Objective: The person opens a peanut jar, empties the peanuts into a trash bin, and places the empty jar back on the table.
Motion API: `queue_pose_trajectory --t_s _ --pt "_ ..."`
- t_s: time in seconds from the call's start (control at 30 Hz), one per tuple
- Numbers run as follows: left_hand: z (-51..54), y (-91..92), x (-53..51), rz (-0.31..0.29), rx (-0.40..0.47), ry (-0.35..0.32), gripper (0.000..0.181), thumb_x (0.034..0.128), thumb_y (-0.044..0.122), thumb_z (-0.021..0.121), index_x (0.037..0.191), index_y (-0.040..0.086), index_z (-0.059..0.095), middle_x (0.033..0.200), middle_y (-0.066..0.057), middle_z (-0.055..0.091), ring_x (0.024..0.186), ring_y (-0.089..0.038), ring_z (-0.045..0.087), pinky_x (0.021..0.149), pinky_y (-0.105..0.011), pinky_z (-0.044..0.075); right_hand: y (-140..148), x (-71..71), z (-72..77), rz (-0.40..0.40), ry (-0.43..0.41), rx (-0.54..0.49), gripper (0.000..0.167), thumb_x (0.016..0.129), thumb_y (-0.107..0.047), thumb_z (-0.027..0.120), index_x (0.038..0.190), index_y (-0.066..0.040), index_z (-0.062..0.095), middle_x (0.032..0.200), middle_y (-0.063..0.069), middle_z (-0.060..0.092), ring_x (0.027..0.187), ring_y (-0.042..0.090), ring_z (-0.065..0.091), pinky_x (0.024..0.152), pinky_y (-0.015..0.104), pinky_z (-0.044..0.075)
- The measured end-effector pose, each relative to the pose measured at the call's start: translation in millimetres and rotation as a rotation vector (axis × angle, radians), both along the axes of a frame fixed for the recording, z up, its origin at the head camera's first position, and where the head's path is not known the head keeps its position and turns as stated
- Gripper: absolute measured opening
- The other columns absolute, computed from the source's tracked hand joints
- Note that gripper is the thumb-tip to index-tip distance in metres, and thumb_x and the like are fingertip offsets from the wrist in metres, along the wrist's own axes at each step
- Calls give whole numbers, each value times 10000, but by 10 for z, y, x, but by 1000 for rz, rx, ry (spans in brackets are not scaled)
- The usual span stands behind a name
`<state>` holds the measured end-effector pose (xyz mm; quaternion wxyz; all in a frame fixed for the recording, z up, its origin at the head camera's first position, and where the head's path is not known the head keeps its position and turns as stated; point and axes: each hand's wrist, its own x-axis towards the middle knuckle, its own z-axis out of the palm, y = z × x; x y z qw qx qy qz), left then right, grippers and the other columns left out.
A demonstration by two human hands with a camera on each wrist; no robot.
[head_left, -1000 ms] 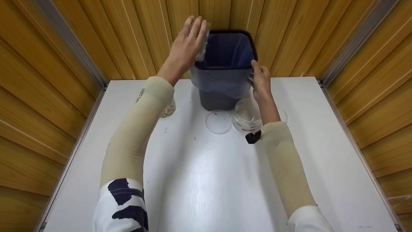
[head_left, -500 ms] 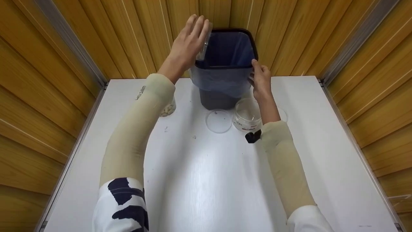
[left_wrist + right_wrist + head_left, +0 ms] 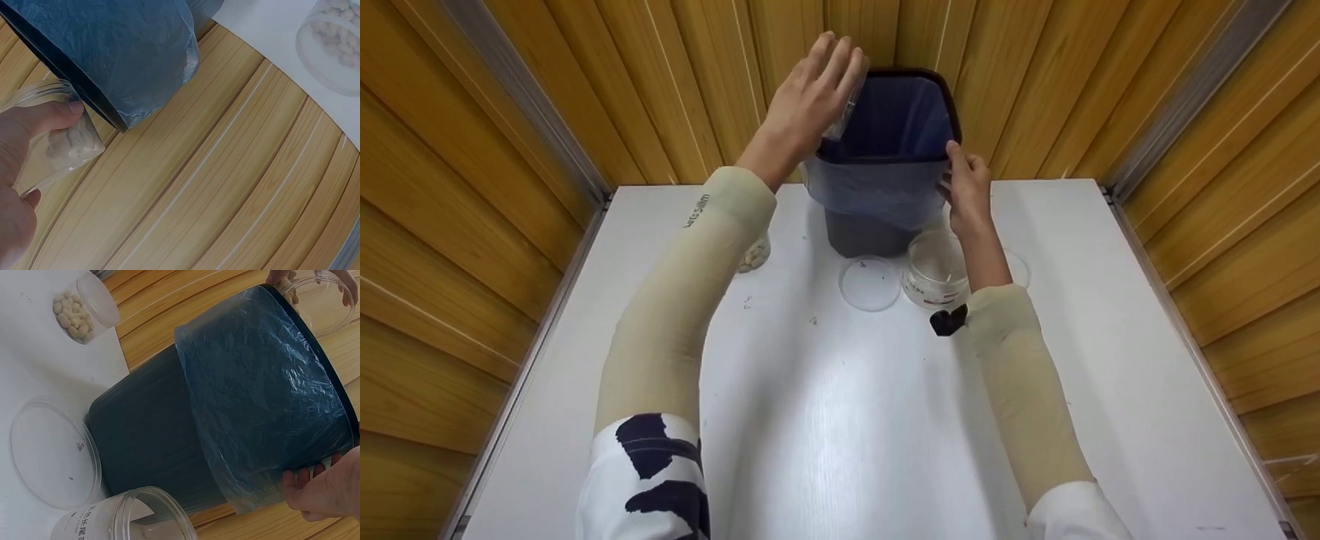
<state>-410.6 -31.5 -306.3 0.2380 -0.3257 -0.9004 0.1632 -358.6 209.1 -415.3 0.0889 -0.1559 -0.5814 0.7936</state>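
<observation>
Tilted at the left rim of the lined trash bin (image 3: 877, 180), a clear jar (image 3: 42, 101) is gripped by my left hand (image 3: 810, 97), thumb and fingers around its wall. Pale pieces (image 3: 76, 140) lie inside the jar near its base. My right hand (image 3: 969, 184) holds the bin's right rim, with the thumb at the top edge and fingers against the blue liner (image 3: 264, 388). In the right wrist view the jar's mouth is beside the bin's rim.
A labelled clear jar (image 3: 934, 281) stands before the bin, beside a round clear lid (image 3: 870, 283). Another lid (image 3: 1020, 268) lies partly behind my right forearm. To the left is a closed jar of pale nuts (image 3: 73, 318). Wooden panels (image 3: 660, 90) surround the white table (image 3: 825, 420).
My left hand has moved a little to the right, further over the bin's rim, with the jar tipping more. My right hand has stayed at the rim.
</observation>
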Motion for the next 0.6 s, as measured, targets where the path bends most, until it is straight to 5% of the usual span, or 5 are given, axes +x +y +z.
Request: queue_pose_trajectory --t_s 0.6 --pt "-29 60 -10 30 -27 -26 1018 838 30 774 1607 10 108 1651 -216 179 1524 -401 170 1175 -419 350 -26 -13 -20 24 24 40 277 1032 -379 569 1028 -124 461 1062 24 463 992 164 498 947 329 466"
